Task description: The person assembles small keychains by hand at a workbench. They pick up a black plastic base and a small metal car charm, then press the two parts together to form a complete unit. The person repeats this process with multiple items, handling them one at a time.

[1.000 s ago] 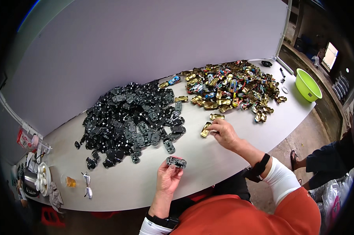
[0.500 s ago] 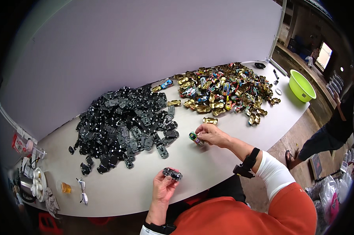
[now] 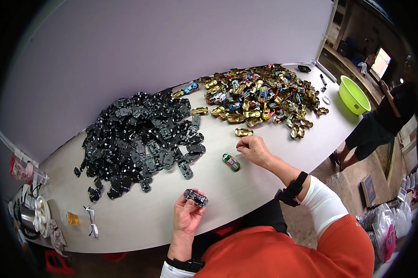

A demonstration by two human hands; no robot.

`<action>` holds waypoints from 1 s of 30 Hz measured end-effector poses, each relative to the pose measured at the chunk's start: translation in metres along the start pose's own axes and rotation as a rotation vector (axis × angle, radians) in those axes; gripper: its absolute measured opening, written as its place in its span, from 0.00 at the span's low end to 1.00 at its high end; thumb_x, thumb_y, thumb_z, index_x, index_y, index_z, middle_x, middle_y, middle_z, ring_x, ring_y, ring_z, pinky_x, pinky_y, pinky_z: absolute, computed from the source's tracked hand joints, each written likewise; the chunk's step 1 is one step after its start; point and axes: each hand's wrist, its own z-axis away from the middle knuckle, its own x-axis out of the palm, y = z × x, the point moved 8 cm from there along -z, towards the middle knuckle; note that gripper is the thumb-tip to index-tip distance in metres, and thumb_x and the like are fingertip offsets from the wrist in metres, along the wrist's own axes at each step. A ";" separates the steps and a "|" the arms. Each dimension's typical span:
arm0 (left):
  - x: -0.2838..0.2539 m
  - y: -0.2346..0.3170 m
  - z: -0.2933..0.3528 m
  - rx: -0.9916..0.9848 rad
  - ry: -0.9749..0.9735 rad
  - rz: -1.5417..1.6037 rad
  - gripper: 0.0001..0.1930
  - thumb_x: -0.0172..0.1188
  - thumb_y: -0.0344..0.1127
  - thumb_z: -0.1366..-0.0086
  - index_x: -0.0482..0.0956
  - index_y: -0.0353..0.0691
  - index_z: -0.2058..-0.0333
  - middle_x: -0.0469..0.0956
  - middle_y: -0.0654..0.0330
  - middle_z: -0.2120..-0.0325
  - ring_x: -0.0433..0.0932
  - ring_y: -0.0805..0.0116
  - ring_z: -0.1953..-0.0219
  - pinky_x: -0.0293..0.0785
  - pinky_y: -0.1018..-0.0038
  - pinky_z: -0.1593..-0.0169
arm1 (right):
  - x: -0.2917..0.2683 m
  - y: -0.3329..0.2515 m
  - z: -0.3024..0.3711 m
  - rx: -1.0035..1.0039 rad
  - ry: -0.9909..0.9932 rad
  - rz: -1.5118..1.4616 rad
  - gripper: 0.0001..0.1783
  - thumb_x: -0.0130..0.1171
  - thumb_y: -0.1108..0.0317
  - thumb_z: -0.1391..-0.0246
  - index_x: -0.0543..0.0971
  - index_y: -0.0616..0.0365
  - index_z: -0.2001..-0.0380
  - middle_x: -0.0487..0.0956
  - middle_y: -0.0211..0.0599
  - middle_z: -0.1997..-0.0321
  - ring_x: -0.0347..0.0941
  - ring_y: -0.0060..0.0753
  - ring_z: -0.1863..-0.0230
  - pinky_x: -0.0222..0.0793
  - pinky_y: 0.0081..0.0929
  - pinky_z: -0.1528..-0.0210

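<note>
Dark car base (image 3: pixel 196 198) in the left hand (image 3: pixel 187 216), lower centre of the frame
The left grip pinches this grey-black, oblong, moulded piece; the right hand (image 3: pixel 257 152), right of centre, has its fingertips pressed together near a glossy green car shell (image 3: pixel 231 161) with dark and reddish patches, lying on the tabletop (image 3: pixel 260 185)

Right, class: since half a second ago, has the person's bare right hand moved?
Yes. Judged against the shiny gold, car-shaped shell just beyond it, the right hand has shifted rightward, away from the green, rounded toy-car shell.
</note>
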 end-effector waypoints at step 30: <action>0.008 -0.003 0.000 -0.073 -0.080 0.006 0.23 0.65 0.34 0.47 0.69 0.31 0.54 0.75 0.50 0.63 0.76 0.67 0.67 0.72 0.77 0.71 | 0.020 -0.039 0.017 -0.229 -0.139 0.209 0.15 0.67 0.65 0.63 0.79 0.58 0.68 0.74 0.41 0.67 0.72 0.44 0.65 0.69 0.34 0.62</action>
